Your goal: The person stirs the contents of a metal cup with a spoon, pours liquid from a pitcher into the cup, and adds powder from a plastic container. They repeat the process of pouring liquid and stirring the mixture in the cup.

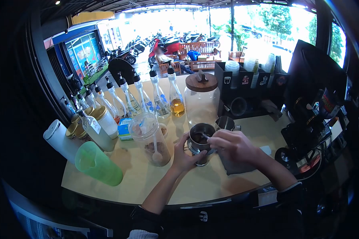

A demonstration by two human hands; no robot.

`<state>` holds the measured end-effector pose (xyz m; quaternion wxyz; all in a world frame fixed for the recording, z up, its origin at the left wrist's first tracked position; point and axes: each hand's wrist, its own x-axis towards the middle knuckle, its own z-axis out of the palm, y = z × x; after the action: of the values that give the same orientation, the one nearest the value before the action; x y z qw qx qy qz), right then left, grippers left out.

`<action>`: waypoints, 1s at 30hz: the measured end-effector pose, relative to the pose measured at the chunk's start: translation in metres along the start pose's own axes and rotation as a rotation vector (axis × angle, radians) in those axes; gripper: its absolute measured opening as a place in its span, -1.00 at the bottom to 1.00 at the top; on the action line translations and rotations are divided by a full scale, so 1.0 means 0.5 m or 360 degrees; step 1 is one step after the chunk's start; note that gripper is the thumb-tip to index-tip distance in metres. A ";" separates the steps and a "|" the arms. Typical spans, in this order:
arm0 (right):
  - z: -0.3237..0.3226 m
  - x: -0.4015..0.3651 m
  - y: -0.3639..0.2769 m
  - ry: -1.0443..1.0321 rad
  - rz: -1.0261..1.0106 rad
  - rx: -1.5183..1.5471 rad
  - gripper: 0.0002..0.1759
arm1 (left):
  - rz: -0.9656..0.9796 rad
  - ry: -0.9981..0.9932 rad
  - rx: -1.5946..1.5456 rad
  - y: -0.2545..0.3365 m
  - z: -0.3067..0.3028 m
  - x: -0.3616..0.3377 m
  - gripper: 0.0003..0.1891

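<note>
My left hand [186,156] wraps round the side of a shiny metal cup [195,148], which stands upright near the middle of the counter. Dark contents show inside its mouth. Above the rim, my right hand [236,145] pinches a thin metal spoon [205,136] that dips into the cup. The spoon's lower end is hidden in the dark interior. Just behind stands a second metal cup [225,123]. Left of my left hand is a clear plastic jar [143,137] with brown powder and a pale scoop inside. A dark folded cloth [237,167] lies under my right forearm.
Several pump bottles [146,101] line the counter's back edge beside a large wooden-lidded glass jar [202,104]. A green pitcher [97,165] stands at left. A black cup organizer [243,88] is at back right, with dark equipment [303,139] on the right.
</note>
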<state>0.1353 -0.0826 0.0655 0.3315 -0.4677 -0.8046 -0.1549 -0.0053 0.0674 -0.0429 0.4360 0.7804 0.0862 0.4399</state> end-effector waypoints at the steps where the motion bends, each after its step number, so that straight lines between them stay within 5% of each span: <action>1: -0.003 0.000 -0.001 0.0001 0.0000 0.0000 -0.74 | 0.0000 0.0000 0.0000 0.000 0.001 0.000 -0.31; 30: -0.002 -0.017 0.006 0.0219 0.0474 0.0368 -0.89 | -0.0024 0.0023 -0.0011 -0.009 0.003 -0.002 -0.30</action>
<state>0.1415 -0.0874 0.0603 0.4565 -0.5286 -0.7144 -0.0423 -0.0039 0.0688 -0.0475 0.4413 0.7751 0.0936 0.4424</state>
